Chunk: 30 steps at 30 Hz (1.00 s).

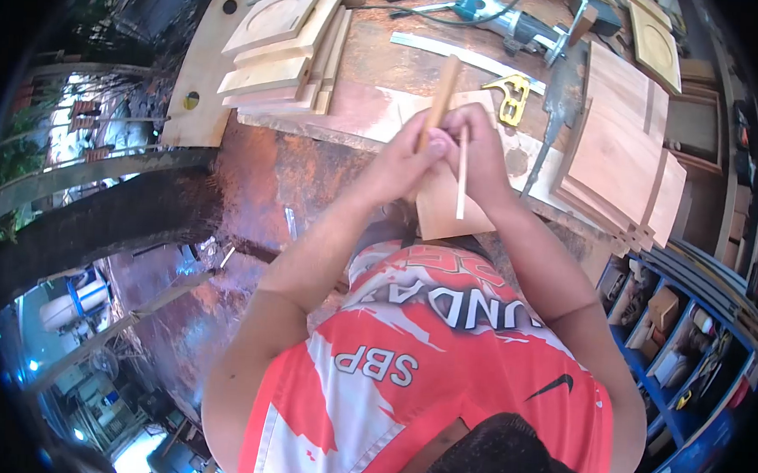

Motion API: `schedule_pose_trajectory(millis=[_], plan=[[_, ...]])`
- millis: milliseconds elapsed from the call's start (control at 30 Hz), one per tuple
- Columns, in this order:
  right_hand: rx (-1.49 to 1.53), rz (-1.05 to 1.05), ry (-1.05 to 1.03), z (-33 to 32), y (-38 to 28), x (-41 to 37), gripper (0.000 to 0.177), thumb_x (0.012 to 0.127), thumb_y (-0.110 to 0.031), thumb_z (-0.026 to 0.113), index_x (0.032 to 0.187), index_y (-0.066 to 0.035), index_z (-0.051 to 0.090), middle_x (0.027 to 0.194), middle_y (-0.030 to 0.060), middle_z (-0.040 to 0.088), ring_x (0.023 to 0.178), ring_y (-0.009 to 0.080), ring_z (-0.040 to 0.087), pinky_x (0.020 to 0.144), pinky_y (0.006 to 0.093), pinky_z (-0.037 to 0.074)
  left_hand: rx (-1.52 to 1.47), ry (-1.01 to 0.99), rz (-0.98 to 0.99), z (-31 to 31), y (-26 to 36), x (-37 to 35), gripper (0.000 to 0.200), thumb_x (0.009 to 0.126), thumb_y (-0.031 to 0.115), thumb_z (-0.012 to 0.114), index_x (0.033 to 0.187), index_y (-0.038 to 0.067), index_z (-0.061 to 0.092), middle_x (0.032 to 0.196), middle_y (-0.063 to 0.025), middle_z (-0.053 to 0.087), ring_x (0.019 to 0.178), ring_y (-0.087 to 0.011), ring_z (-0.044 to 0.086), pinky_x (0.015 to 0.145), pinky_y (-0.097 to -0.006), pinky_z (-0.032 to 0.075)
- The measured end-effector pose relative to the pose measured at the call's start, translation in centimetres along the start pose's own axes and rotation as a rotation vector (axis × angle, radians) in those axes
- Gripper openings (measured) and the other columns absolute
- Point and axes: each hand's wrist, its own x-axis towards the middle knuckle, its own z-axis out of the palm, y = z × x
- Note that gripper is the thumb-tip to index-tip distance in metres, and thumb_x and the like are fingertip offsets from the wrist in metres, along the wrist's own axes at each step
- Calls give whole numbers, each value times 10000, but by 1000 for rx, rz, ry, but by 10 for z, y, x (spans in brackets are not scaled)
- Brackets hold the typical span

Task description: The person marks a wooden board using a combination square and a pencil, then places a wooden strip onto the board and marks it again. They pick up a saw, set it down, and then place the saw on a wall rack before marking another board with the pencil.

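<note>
My left hand (409, 160) is closed around a wooden stick (444, 87) that points up and away over the bench. Close beside it, my right hand (482, 152) is closed with fingers curled on a thin, pale strip (462, 185) that hangs down toward me. The two hands touch or nearly touch; exactly how the fingers meet is hard to make out. Beneath them a flat wooden board (442, 212) juts over the bench's near edge, partly hidden by the hands. A yellow-framed tool (513, 99) lies just past my right hand.
On the workbench (359, 109), stacked wooden panels (272, 63) stand at left and more panels (613, 154) at right. Behind lie a metal straightedge (454, 55) and a teal power tool (490, 11) with its cord. A blue shelf unit (675, 334) holds items at lower right.
</note>
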Motion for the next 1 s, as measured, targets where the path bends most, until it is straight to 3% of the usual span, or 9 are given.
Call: schedule_pose_trajectory(millis=[67, 133, 233, 300, 400, 467, 533, 633, 1000], plan=[[-85, -34, -186, 9, -1, 18, 327, 808, -163, 763, 955, -61, 489, 892, 87, 571, 756, 163, 586, 671, 290, 486, 23, 36, -35, -29, 8, -12, 422, 955, 284, 586, 1309, 57, 553, 1003, -75, 655, 1011, -155, 605, 909, -322, 475], [-281, -381, 66, 0, -11, 44, 385, 747, -246, 798, 925, -49, 519, 893, 116, 599, 787, 288, 611, 690, 396, 484, 526, -86, -327, -62, 50, -16, 408, 911, 190, 640, 1286, 47, 568, 1007, -84, 647, 1011, -136, 590, 891, -334, 477], [-426, -654, -172, -4, -26, 64, 365, 775, -233, 763, 1002, -65, 532, 852, 115, 621, 801, 334, 629, 713, 420, 492, 905, -359, 96, -94, 54, 17, 375, 865, 142, 675, 1219, 36, 607, 1002, -112, 656, 905, -193, 624, 791, -338, 496], [-595, -137, -695, -1, -26, 64, 339, 807, -207, 734, 1056, -84, 539, 862, 112, 634, 801, 332, 651, 727, 411, 507, 1012, -527, 358, -101, 59, 40, 350, 857, 142, 682, 1185, 33, 625, 989, -114, 660, 854, -221, 635, 751, -336, 501], [-308, 57, -343, -15, 14, 61, 304, 831, -176, 721, 1063, -101, 541, 835, 102, 632, 768, 289, 658, 710, 393, 517, 1286, -106, 831, -95, 65, 58, 310, 855, 146, 686, 1141, 37, 638, 982, -123, 658, 845, -273, 629, 724, -324, 507], [-287, 224, -183, -11, 31, 51, 272, 861, -143, 699, 1069, -90, 531, 822, 98, 625, 760, 239, 648, 702, 376, 520, 917, 181, 736, -91, 66, 53, 275, 876, 198, 681, 1098, 38, 656, 1003, -133, 652, 914, -225, 625, 749, -309, 517], [-472, -90, 58, 8, 31, 40, 279, 886, -145, 675, 1101, -78, 510, 828, 108, 613, 755, 217, 636, 701, 375, 525, 695, 111, 382, -84, 27, 49, 337, 908, 293, 660, 1077, 3, 643, 984, -119, 651, 914, -177, 615, 747, -292, 517], [-407, 272, -27, 66, 16, 34, 264, 888, -166, 666, 1093, -63, 535, 940, 146, 637, 851, 242, 649, 757, 361, 521, 83, 133, -55, -75, -27, 65, 364, 906, 271, 671, 1029, -62, 594, 916, -83, 663, 784, -117, 596, 660, -257, 492], [-217, 148, -72, 31, 55, 37, 219, 919, -185, 626, 1083, -40, 621, 940, 121, 690, 842, 205, 648, 771, 313, 500, 308, -55, -296, -111, -49, 120, 320, 904, 224, 675, 1074, -41, 614, 894, -62, 681, 799, -93, 624, 729, -202, 512]])
